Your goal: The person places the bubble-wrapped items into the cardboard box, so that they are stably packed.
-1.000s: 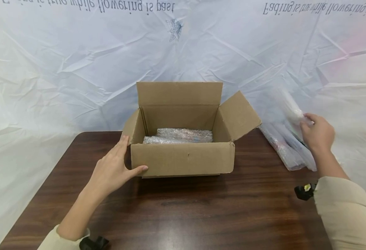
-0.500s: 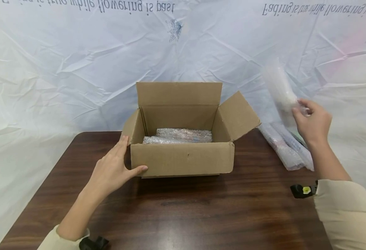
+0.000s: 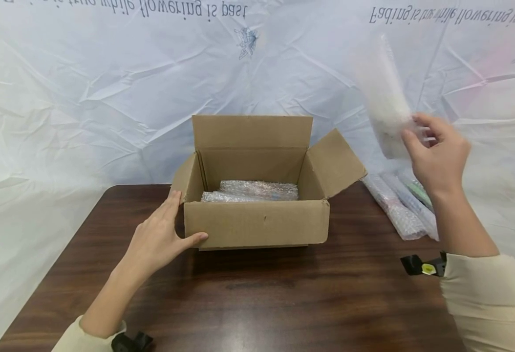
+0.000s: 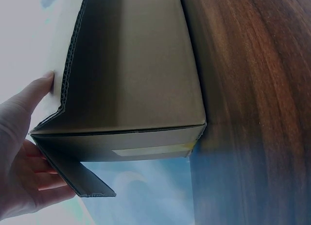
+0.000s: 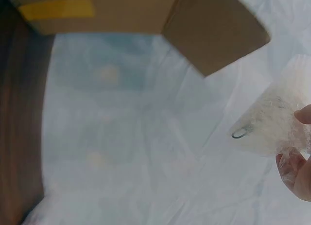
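Note:
My right hand (image 3: 442, 151) pinches a whitish bubble-wrapped package (image 3: 385, 98) between thumb and fingers, raised over the right of the table and tilted up to the left. In the right wrist view, a small dark ring (image 5: 239, 133) shows near one end of this package. My left hand (image 3: 158, 232) rests at the left front corner of an open cardboard box (image 3: 257, 224), its thumb on the front flap and fingers along the left flap. Inside the box, clear bubble-wrapped packages (image 3: 259, 188) lie crosswise, their lower parts hidden by the front flap.
Several more bubble-wrapped packages (image 3: 396, 208) lie side by side at the table's right, one with green in it, partly behind my right wrist. The box's right flap (image 3: 336, 156) sticks outward. A white printed sheet (image 3: 152, 98) hangs behind the dark wooden table (image 3: 257, 298).
My right hand has lifted the package up and slightly left, away from the packages on the right, uncovering the green one. My left hand and the box have stayed in place.

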`<act>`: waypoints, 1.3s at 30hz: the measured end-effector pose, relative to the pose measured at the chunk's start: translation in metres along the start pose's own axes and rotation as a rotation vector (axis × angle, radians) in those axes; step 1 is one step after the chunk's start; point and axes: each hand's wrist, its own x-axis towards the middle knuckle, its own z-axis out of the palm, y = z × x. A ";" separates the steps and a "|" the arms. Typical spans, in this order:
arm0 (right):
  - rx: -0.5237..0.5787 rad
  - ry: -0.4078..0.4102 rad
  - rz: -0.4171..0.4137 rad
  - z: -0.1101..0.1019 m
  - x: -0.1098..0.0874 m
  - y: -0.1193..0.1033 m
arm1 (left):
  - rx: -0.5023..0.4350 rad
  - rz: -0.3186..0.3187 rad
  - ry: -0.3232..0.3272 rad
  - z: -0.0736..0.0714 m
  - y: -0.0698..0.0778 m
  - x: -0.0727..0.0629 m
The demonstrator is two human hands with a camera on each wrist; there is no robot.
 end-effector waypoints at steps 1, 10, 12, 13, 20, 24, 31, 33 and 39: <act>0.022 -0.002 0.000 0.001 0.000 -0.005 | 0.000 -0.001 0.000 0.000 0.000 0.000; 0.205 -0.023 -0.205 0.019 -0.002 -0.051 | 0.000 -0.006 -0.002 0.000 0.000 0.001; 0.217 -0.037 -0.240 0.026 -0.004 -0.059 | -0.001 -0.005 -0.002 -0.001 0.000 0.001; 0.228 -0.042 -0.243 0.030 -0.006 -0.064 | -0.001 -0.005 -0.002 -0.001 0.000 0.001; 0.169 -0.171 -0.486 0.060 -0.020 -0.082 | -0.002 -0.006 -0.008 0.001 0.000 0.001; 0.118 -0.312 -0.630 0.078 -0.028 -0.084 | -0.001 -0.006 -0.007 0.001 0.000 0.001; 0.016 -0.516 -0.610 0.102 -0.047 -0.086 | 0.000 -0.003 -0.002 0.002 -0.001 0.002; -0.031 -0.579 -0.604 0.107 -0.050 -0.085 | 0.003 0.001 0.002 0.002 -0.001 0.001; -0.220 -0.831 -0.551 0.117 -0.056 -0.086 | 0.011 0.011 0.014 0.002 -0.001 0.001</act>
